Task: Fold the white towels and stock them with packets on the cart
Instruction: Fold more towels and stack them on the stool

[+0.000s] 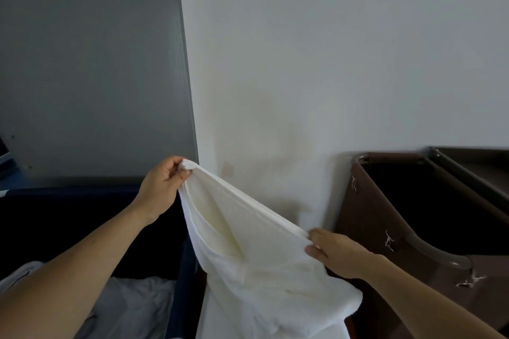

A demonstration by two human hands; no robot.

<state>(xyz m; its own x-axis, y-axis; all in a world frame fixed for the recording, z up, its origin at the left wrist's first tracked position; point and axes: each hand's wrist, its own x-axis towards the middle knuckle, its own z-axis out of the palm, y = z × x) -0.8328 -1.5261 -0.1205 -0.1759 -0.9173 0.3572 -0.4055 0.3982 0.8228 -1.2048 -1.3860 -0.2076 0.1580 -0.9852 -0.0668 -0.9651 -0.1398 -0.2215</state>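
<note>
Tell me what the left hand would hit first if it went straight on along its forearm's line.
The left hand would probably meet the white painted wall, beside the edge of the tall grey panel; depth is unclear.

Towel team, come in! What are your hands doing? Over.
Left hand pinches one corner; right hand grips the other end. White towel hangs between them. Brown bin at right, not blocking.

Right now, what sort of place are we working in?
Likely a hotel housekeeping or laundry area: a brown cart at right, a dark bin of crumpled linen at left, a white towel held up between them.
</note>
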